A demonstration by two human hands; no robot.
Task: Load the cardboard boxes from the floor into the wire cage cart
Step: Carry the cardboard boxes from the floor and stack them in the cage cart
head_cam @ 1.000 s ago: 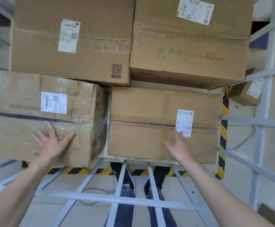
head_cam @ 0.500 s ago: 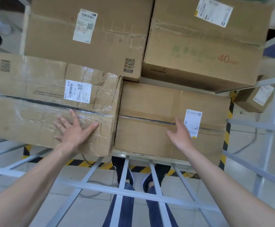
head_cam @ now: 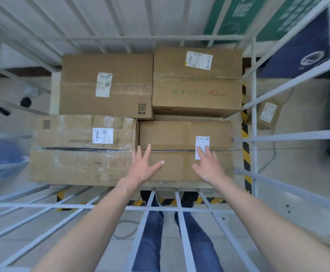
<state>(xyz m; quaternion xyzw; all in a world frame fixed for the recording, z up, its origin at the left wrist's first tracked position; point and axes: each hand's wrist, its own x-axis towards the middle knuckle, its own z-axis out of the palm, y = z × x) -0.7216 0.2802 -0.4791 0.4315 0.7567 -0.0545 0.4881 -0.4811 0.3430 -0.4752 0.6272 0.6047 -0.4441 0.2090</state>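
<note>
Boxes first: four brown cardboard boxes sit packed together on the floor of the grey wire cage cart (head_cam: 254,122). From my feed, the plain brown box with the small white label (head_cam: 185,138) is at about 1 o'clock from centre, and both hands are on it. Left hand (head_cam: 143,166) lies flat with fingers spread, near that box's left edge; right hand (head_cam: 207,165) is flat too, fingertips over the white label. Neither hand is gripping anything, just open palms on cardboard.

Touching it at 9 o'clock is the tape-wrapped brown box with a black strap (head_cam: 77,154). Beyond, at 11 o'clock, the brown box with a tall white label and QR code (head_cam: 121,95), and at 1 o'clock the brown box printed with a red 40 (head_cam: 197,89).

Outside the cage at 3 o'clock, a small brown box (head_cam: 267,114) sits on the floor, beside yellow-black hazard tape (head_cam: 245,154).
</note>
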